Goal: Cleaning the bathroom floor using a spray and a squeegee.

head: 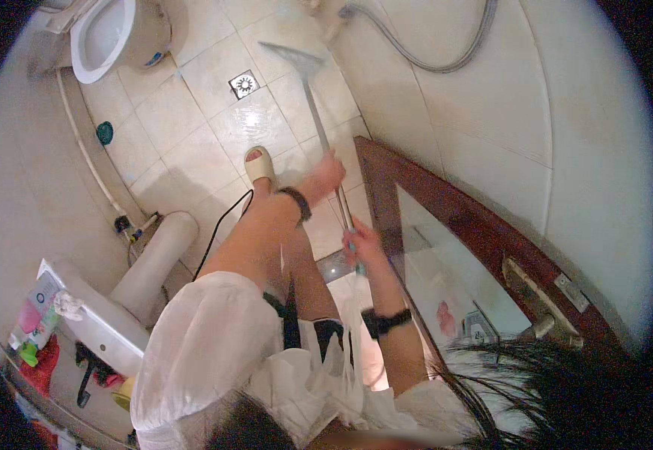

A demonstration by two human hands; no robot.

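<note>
A floor squeegee with a long metal pole (318,119) slants across the tiled floor, its wide flat head (298,59) at the far end near the right-hand wall. My left hand (325,173) wraps around the pole partway along it. Lower down, my right hand (363,243) grips the pole near its end, where a teal grip (359,268) shows just below the fingers. Left of the squeegee head lies a square floor drain (244,84). The tiles (247,121) in front of it shine under a light. Both hands look slightly blurred.
A white toilet (104,39) stands far left. To the right are an open brown-framed door (450,208) and a hanging shower hose (439,67). A washbasin (101,320) and its pedestal (155,264) flank me on the left. My slippered foot (259,163) stands ahead.
</note>
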